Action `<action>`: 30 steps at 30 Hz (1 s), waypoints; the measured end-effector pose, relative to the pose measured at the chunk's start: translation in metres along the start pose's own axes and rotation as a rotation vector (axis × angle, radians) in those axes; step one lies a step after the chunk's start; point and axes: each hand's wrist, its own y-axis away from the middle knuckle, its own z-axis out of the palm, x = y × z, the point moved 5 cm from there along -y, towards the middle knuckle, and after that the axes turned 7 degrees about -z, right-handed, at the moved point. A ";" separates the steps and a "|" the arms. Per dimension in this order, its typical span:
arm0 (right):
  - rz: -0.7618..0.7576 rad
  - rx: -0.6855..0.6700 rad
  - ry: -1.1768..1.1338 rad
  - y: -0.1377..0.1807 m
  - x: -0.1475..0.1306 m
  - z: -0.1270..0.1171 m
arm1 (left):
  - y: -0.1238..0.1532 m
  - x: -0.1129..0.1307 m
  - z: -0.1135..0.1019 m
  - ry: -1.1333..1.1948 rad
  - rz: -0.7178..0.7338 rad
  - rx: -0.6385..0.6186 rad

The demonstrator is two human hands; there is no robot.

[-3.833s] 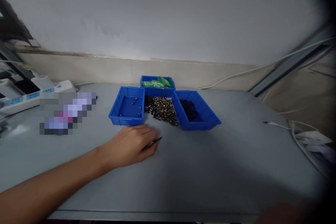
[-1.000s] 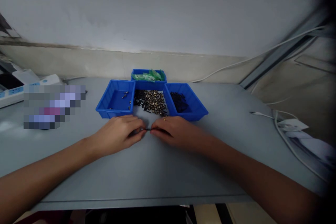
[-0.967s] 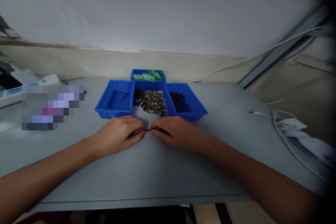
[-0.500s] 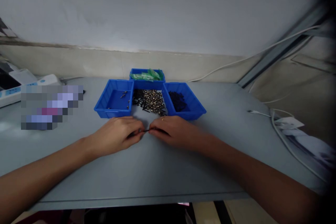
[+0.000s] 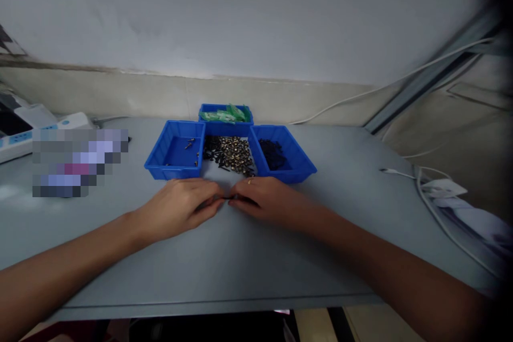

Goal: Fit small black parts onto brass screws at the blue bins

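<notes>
My left hand (image 5: 190, 203) and my right hand (image 5: 264, 197) meet just in front of the blue bins, both with fingers pinched. Between their fingertips shows a thin black screw (image 5: 227, 198), mostly covered by the fingers. Whether a metal piece is also in the left pinch is hidden. Beyond the hands lies a heap of small brass-coloured metal fittings (image 5: 236, 154), with black screws (image 5: 212, 150) along its left side. The left blue bin (image 5: 174, 173) holds a few brass-coloured pieces. In the right blue bin (image 5: 296, 173) are many small black parts (image 5: 272, 154).
A back blue bin (image 5: 224, 128) holds green plastic packets (image 5: 226, 114) near the wall. Power strips (image 5: 72, 122) and a blurred-out object (image 5: 80, 163) are at left. White cables (image 5: 430, 214) and a slanted metal post (image 5: 404, 93) stand on the right side of the grey table (image 5: 192, 272).
My left hand has shifted slightly right, closing the gap between the fingertips, so less of the black screw shows. My right hand stays nearly in place.
</notes>
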 end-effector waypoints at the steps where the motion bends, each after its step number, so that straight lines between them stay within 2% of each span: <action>1: -0.010 0.000 0.005 0.000 -0.001 0.001 | 0.001 0.002 0.000 0.010 0.031 0.012; 4: -0.031 -0.010 0.012 -0.001 -0.004 0.005 | 0.002 0.009 0.000 0.032 0.132 0.020; 7: -0.027 -0.009 0.017 -0.002 -0.006 0.006 | 0.003 0.012 0.000 0.023 0.163 0.016; 11: 0.007 0.034 -0.015 0.000 -0.004 0.001 | 0.000 0.005 -0.003 -0.022 0.052 0.045; 15: 0.100 0.073 -0.128 0.002 0.001 -0.005 | -0.001 -0.005 0.000 -0.092 -0.060 -0.008; 22: 0.078 0.075 -0.352 0.002 -0.005 -0.005 | 0.000 -0.003 0.005 -0.088 -0.017 -0.106; 30: 0.059 0.090 -0.259 0.002 -0.006 -0.010 | -0.001 -0.001 0.005 -0.082 -0.004 -0.087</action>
